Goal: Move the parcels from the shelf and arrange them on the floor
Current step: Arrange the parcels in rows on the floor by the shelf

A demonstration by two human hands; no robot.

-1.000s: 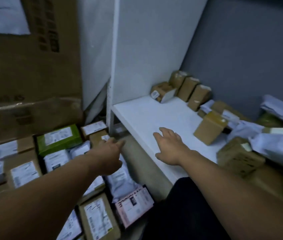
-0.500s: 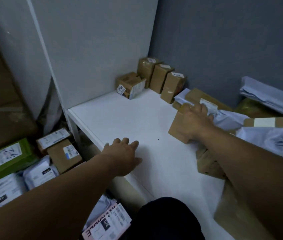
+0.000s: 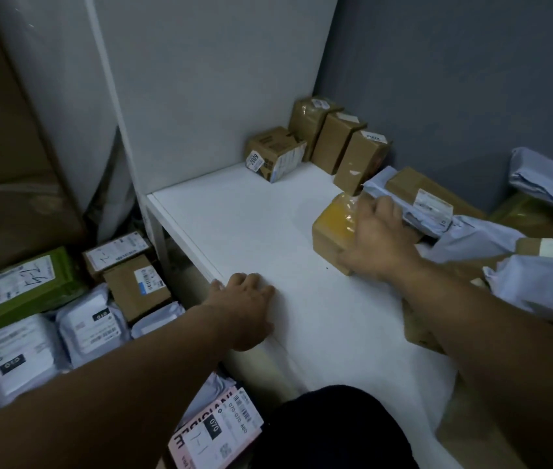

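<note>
**Item:** small brown box, top sealed with glossy tape.
**Location:** on the white shelf, right of centre, pressed against a heap of grey mail bags.
**Right hand**: fingers curled over the box top, thumb on the near side, grasping it.
**Left hand**: flat on the shelf's front edge, fingers relaxed, holding nothing.

**Hazards, as judged:**
- Slick tape under the fingers, so the one-handed hold may slip as the box lifts.
- A flat labelled box and a bag lie against the far side. Pulling the brown box out may send them sliding onto the shelf.
- The floor beside the shelf is crowded with a green box, white mail bags and a pink parcel. With little bare room there, the box may land crooked or on top of another.
</note>
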